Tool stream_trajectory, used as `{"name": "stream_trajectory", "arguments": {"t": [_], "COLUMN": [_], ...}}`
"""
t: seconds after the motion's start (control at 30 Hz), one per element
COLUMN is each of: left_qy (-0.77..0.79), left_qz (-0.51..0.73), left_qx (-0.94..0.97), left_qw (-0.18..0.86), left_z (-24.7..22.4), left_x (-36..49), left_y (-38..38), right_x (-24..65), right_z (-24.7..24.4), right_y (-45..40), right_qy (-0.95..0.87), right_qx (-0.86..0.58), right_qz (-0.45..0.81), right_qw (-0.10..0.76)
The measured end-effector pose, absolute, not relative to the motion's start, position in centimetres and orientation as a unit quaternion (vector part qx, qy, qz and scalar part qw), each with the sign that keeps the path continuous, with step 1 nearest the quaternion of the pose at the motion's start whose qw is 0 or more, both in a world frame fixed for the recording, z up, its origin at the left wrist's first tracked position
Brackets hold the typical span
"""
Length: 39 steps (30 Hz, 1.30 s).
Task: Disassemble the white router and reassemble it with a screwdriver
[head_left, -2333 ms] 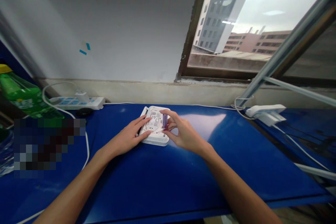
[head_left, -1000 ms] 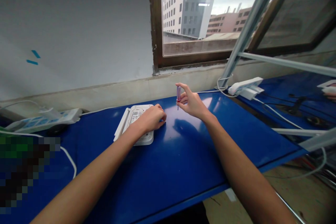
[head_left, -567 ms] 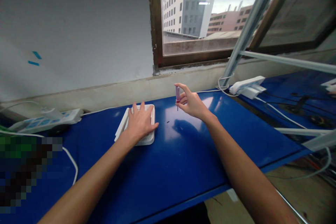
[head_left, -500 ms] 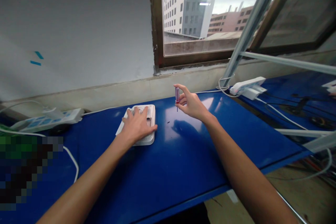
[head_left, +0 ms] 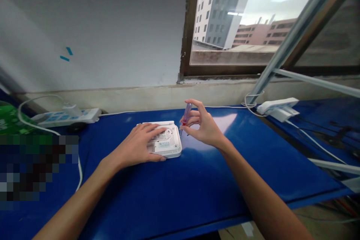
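Observation:
A white perforated device [head_left: 164, 144] with rounded corners lies on the blue table [head_left: 168, 195]. My left hand [head_left: 140, 144] rests over its left part, fingers spread, with the thumb along the near edge. Just right of the device, my right hand [head_left: 201, 125] grips a small screwdriver [head_left: 187, 113] with a clear purple handle and a red collar. The index finger is on top of the handle, and the thin shaft points down beside the device's right edge. Whether the tip touches anything cannot be made out.
A white power strip [head_left: 67, 117] with a plug and cable lies at the back left. Another strip [head_left: 278, 105] sits at the back right beside a metal frame [head_left: 263, 77]. Behind the table are a wall and a window [head_left: 230, 56].
The view has shifted, and the device appears turned. My left hand has moved onto its left part. My right hand has brought the screwdriver closer to the device and tilted it.

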State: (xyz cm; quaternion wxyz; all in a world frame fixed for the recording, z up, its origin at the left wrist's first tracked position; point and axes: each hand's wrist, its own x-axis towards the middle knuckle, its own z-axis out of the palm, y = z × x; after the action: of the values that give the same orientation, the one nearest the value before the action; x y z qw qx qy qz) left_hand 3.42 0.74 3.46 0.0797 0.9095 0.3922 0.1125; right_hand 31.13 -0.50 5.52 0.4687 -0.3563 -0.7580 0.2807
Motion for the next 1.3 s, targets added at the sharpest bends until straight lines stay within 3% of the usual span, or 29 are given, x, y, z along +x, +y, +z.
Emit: {"name": "stream_trajectory", "arguments": {"t": [0.43, 0.83, 1.03, 1.2, 1.3], "left_qy": [0.422, 0.403, 0.411, 0.415, 0.413], "left_qz": [0.153, 0.153, 0.136, 0.141, 0.151], "left_qx": [0.892, 0.899, 0.898, 0.895, 0.894], "left_qw": [0.060, 0.073, 0.074, 0.081, 0.082], "left_z": [2.2, 2.3, 2.5, 2.3, 2.2], "left_x": [3.3, 3.0, 2.9, 2.8, 2.7], "left_y": [0.3, 0.6, 0.6, 0.7, 0.7], "right_x": [29.1, 26.8, 25.6, 25.2, 25.3], "right_z": [4.7, 9.1, 12.0, 12.0, 12.2], "right_y": [-1.5, -2.4, -1.2, -1.1, -1.6], "right_qy": [-0.831, -0.873, -0.876, -0.853, -0.879], "right_qx": [-0.360, -0.457, -0.476, -0.522, -0.476], "right_qz": [0.233, -0.112, -0.062, -0.001, 0.014], "right_qw": [0.354, 0.130, 0.032, 0.010, 0.020]}}
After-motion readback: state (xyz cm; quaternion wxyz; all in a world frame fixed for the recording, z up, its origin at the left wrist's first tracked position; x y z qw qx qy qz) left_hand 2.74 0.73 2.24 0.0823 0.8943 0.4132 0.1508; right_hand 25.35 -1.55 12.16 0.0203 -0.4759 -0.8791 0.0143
